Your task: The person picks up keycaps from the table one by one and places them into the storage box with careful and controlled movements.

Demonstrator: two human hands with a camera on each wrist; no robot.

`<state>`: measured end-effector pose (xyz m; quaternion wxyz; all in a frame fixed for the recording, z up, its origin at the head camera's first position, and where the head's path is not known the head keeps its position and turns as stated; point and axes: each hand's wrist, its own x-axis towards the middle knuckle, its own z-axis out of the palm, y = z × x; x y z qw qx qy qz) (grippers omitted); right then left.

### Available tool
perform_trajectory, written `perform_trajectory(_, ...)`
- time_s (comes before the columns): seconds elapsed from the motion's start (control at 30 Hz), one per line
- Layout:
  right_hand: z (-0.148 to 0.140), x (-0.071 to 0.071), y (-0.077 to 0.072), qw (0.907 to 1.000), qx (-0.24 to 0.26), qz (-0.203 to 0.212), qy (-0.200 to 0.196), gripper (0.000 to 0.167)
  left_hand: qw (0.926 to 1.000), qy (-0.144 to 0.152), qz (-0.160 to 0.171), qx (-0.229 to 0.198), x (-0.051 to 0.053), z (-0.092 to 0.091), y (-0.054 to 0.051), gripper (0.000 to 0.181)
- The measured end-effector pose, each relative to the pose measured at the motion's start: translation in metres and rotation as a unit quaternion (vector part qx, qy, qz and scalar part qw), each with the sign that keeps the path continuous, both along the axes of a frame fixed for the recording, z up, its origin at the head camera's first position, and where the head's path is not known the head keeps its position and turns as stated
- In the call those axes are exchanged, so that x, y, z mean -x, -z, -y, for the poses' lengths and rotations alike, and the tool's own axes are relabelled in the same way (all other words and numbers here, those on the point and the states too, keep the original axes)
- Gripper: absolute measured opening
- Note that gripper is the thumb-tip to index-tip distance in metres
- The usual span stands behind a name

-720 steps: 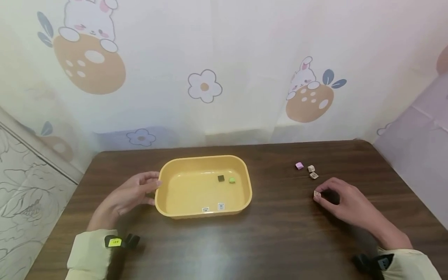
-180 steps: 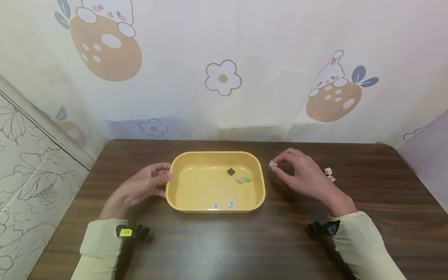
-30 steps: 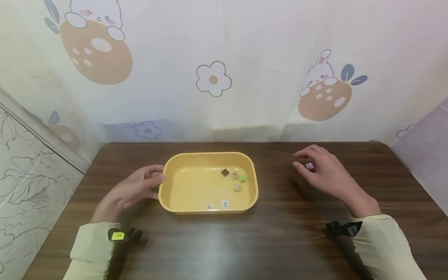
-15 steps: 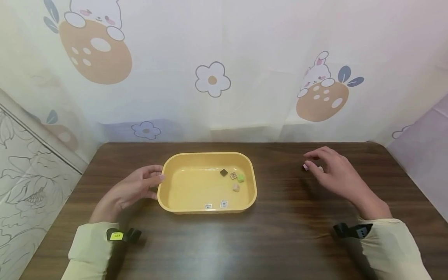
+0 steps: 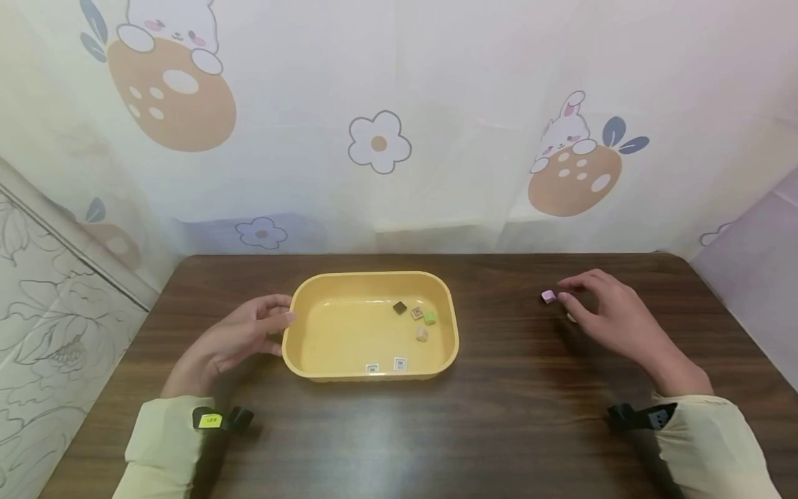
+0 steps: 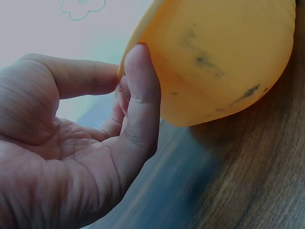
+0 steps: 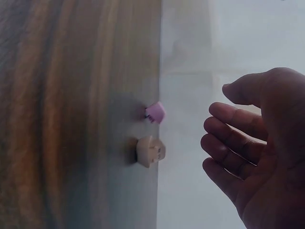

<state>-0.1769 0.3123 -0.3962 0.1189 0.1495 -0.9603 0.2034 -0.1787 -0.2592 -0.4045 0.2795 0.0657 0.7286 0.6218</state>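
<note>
My left hand [image 5: 240, 333] pinches the left rim of a yellow tray [image 5: 343, 274] between thumb and fingers; the left wrist view shows this grip closely. Inside the tray, toward its right side, lie a black keycap [image 5: 400, 307], a green keycap [image 5: 429, 317] and two beige keycaps, one patterned [image 5: 417, 313], one plain [image 5: 422, 335]. My right hand [image 5: 614, 319] hovers at the table's right with loosely bent fingers, holding nothing. Just left of its fingertips is a pink keycap [image 5: 548, 296]. A beige keycap [image 7: 150, 151] beside it is mostly hidden behind the thumb in the head view.
Two small white printed labels [image 5: 400, 364] show at the tray's near wall. The dark wooden table [image 5: 499, 430] ends at the back against a patterned curtain [image 5: 449, 173]. Black cameras are strapped to both wrists.
Over the last second my right hand has drawn back rightward from the pink keycap. A beige keycap it held six seconds ago now lies in the tray. My left hand keeps its hold.
</note>
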Motion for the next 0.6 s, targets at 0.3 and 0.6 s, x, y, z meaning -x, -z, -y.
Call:
perform_trajectory(0.3,-0.012,-0.001,0.007,0.9997,-0.006,0.018,0.014,0.023,1.0,0.0,0.004,-0.003,0.002,-0.001,0.002,0.051)
perform_trajectory(0.6,-0.022,0.0,0.02,0.9996,-0.019,0.017,0.011,0.02,0.9999,-0.007,0.007,0.005,0.001,0.0,0.002,0.05)
